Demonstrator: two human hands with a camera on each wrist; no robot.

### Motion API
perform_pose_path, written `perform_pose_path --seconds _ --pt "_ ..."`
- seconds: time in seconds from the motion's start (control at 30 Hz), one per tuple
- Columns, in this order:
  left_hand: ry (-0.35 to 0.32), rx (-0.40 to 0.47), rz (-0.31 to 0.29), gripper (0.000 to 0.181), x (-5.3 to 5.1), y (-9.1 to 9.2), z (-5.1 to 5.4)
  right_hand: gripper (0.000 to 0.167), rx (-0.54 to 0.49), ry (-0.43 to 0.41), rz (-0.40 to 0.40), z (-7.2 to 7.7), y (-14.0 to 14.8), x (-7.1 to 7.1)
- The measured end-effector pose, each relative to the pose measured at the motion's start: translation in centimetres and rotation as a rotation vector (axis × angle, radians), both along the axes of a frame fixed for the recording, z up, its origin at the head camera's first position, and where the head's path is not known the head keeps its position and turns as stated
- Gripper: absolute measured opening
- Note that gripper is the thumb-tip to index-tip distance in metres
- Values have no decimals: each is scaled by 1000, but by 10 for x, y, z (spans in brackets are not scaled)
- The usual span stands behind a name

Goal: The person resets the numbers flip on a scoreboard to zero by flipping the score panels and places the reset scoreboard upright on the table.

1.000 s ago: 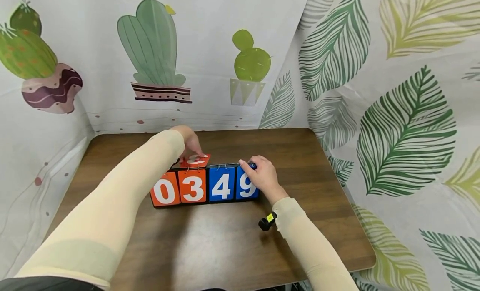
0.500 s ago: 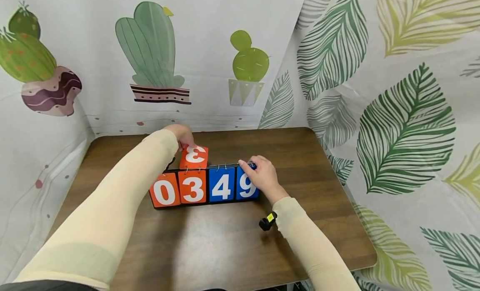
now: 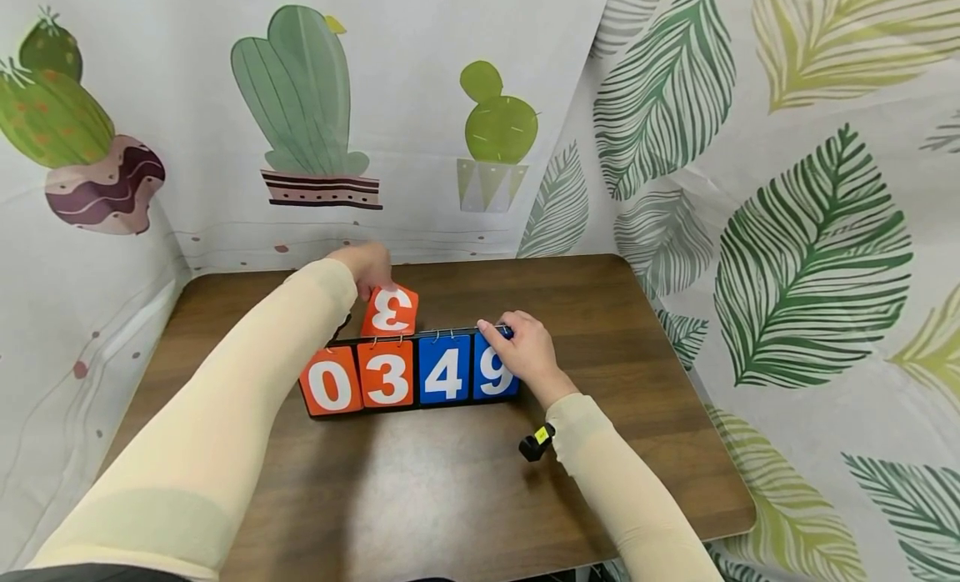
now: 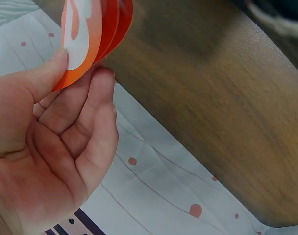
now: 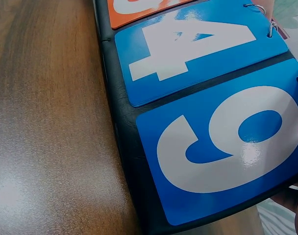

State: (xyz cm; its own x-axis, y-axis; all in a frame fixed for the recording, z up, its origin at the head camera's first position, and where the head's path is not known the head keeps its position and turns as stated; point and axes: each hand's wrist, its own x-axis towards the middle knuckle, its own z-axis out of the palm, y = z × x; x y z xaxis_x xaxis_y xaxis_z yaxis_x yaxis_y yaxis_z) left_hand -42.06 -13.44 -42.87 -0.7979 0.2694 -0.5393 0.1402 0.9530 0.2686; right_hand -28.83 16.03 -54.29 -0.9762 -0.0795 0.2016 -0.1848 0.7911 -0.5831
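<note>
Nearest: pale sleeves on both forearms, reaching in over the brown wood-grain counter. At the right wrist, a black device with a yellow label.

Next: flip-number board resting on the counter, black backing, front cards reading 0 and 3 on orange, 4 and 9 on blue. Cards hang from metal rings along the top edge.

Right hand: grip holding the board's right end, thumb over the top edge, partly covering the 9 card.

Beyond the top edge: left hand, grip narrow, pinching the raised orange card, thumb on its face; white 3 appears inverted. Left wrist view shows further orange leaves fanned beside it.

Farthest: white wall cloth with potted cacti; to the right, leaf-print cloth.
</note>
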Motion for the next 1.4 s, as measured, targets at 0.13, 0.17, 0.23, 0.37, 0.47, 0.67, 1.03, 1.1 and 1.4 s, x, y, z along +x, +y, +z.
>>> perform_pose_path --seconds 0.13,0.17,0.23,0.37,0.47,0.67,1.03,1.1,1.4 --pt "18 -30 -74 26 3 2 -1 54 1 5 -3 0 0 0" --pt "11 -28 -75 26 3 2 -2 54 2 5 -3 0 -1 0" --pt "6 -37 -83 24 3 1 -5 54 5 6 -3 0 -1 0" --pt "26 -59 -110 25 3 0 -9 52 7 7 -6 0 -1 0" --pt "51 -100 -132 22 6 0 -8 54 9 9 -5 0 -1 0" --pt "49 -184 -119 24 9 -2 -8 57 7 11 -2 0 0 0" --pt "-72 -173 -59 35 14 1 -13 57 13 -7 -4 -1 -1 1" --pt "-75 -198 -81 39 17 2 -12 57 15 -9 -1 -1 -1 1" --pt "-78 -23 47 45 20 1 -6 57 9 15 0 2 -1 1"
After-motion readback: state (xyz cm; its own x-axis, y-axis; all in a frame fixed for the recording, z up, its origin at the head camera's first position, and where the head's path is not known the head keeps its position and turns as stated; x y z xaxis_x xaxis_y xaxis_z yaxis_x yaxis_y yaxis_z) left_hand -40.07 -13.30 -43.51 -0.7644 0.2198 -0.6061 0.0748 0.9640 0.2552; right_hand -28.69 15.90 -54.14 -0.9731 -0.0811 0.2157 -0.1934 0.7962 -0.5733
